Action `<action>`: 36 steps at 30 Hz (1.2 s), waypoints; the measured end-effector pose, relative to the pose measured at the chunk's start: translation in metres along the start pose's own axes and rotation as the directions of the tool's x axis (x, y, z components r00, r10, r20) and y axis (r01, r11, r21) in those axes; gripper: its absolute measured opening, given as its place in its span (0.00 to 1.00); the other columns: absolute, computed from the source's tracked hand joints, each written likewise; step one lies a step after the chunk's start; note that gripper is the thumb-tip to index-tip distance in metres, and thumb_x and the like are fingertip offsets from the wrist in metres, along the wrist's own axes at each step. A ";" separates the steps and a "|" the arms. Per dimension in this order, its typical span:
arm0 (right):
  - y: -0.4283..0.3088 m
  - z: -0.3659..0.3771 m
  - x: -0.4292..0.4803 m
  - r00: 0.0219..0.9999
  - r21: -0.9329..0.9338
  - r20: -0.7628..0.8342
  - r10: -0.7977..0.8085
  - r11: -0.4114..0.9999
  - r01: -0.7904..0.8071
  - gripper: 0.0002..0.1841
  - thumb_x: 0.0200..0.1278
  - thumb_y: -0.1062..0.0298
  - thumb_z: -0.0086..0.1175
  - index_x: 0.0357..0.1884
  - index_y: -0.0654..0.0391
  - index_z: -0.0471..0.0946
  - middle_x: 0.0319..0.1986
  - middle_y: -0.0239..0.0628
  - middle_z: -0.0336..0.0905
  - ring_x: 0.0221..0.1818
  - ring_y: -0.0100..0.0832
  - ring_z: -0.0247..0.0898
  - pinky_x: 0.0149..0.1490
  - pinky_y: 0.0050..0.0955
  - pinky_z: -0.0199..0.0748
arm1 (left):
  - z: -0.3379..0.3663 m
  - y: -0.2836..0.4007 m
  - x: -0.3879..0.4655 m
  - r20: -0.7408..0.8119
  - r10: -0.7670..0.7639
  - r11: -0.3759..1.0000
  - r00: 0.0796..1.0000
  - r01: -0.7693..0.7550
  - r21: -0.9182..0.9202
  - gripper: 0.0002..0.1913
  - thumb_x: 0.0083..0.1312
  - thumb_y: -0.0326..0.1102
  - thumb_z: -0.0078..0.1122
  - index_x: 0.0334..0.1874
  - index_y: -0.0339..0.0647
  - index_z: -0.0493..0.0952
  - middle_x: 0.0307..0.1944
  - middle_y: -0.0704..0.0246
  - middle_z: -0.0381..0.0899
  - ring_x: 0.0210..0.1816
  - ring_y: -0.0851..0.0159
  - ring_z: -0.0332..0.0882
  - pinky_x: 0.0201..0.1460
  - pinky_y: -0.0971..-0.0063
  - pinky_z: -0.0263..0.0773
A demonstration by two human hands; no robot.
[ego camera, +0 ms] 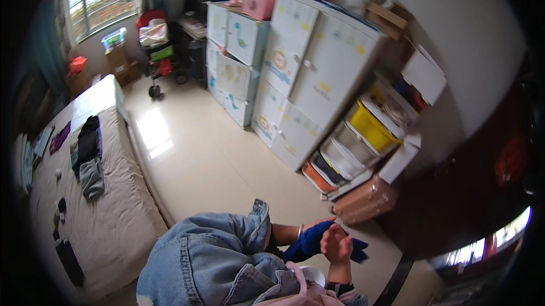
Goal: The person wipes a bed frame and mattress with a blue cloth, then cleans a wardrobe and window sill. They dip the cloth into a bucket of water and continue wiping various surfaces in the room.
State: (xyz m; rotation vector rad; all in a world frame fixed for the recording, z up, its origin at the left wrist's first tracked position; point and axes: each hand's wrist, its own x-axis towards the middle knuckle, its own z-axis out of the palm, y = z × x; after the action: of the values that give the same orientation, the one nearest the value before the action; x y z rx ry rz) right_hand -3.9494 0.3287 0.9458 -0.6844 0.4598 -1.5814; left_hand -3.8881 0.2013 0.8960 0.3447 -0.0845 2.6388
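A dark blue cloth [304, 244], perhaps a garment, is bunched up in front of my body at the lower middle. My left hand [317, 224], with a light bangle at the wrist, reaches behind it and supports it; most of its fingers are hidden. In front of the cloth is my right hand [337, 244], slightly blurred, with a dark band at the wrist. Whether its fingers grip the cloth is unclear. A loose end of the cloth sticks out to the right of this hand. Denim sleeves [213, 238] cover my arms. A white round object [314, 274] shows partly below the cloth.
On the left, a bed [123, 204] bears dark folded clothes [88, 140] and a grey garment [91, 178]. White cabinets [328, 63] line the far wall. A drawer unit [345, 152] and a brown suitcase [366, 199] stand at right. A stroller [159, 50] is near the window.
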 end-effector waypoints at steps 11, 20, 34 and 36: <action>0.030 -0.059 0.274 0.873 -0.070 0.442 0.207 0.978 -0.196 0.32 0.68 0.42 0.40 0.67 0.51 0.60 0.65 0.41 0.60 0.65 0.47 0.58 0.65 0.51 0.56 | 0.107 0.174 -0.170 -0.128 0.758 0.560 0.639 -0.538 0.631 0.26 0.72 0.50 0.39 0.64 0.36 0.65 0.53 0.61 0.75 0.49 0.64 0.76 0.52 0.70 0.73; 0.087 -0.074 0.495 0.908 -0.108 0.016 0.419 0.903 -0.416 0.24 0.69 0.48 0.41 0.60 0.51 0.67 0.55 0.40 0.70 0.57 0.33 0.67 0.61 0.40 0.64 | 0.144 0.327 -0.231 0.339 0.846 -0.522 0.411 0.769 0.369 0.23 0.66 0.37 0.49 0.64 0.47 0.66 0.70 0.62 0.56 0.72 0.48 0.45 0.71 0.50 0.40; 0.189 0.007 0.835 0.846 -0.395 0.173 0.504 0.823 -0.409 0.23 0.62 0.70 0.56 0.57 0.61 0.62 0.43 0.41 0.75 0.44 0.27 0.73 0.52 0.24 0.72 | 0.127 0.441 -0.566 -0.109 0.872 0.318 -0.477 0.383 0.868 0.22 0.71 0.47 0.45 0.47 0.31 0.77 0.36 0.64 0.82 0.39 0.66 0.77 0.45 0.71 0.71; 0.225 0.033 0.878 0.767 -0.367 0.262 0.586 0.796 -0.482 0.30 0.61 0.72 0.57 0.63 0.58 0.57 0.44 0.41 0.74 0.44 0.27 0.73 0.52 0.25 0.72 | 0.131 0.458 -0.632 -0.179 0.842 0.358 -0.509 0.277 0.892 0.21 0.71 0.47 0.47 0.49 0.32 0.77 0.38 0.73 0.79 0.39 0.73 0.74 0.46 0.77 0.70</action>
State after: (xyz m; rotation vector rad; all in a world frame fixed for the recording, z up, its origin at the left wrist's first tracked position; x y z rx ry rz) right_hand -3.7881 -0.5637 0.9647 -0.9416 0.5476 -0.8169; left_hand -3.5300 -0.5033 0.8602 -2.5362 1.9578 2.1783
